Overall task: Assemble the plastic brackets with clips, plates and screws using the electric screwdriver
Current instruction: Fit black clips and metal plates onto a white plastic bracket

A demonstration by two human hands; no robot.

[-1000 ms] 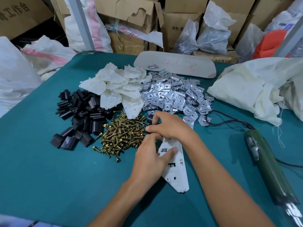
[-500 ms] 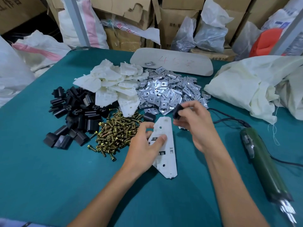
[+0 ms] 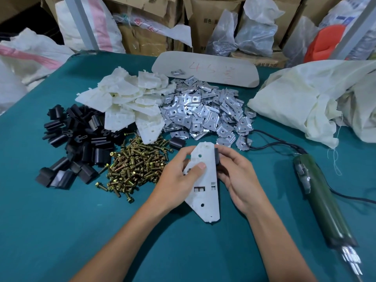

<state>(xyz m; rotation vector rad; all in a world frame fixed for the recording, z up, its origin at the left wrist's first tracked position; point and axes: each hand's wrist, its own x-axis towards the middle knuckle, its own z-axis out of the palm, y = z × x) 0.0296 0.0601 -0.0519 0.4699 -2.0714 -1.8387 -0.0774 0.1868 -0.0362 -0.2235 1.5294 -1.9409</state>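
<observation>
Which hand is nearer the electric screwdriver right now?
Right. The right hand pinches the black clip against the white bracket, with the electric screwdriver lying farther right; the left hand holds the bracket's opposite side.

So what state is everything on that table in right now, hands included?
white bracket: gripped by left hand, thumb on its face.
black clip: against the bracket's right edge, pinched by right hand.
electric screwdriver: lying on the table, untouched.
screws: loose pile.
metal plates: loose pile.
spare clips: loose pile.
spare brackets: loose heap.
</observation>
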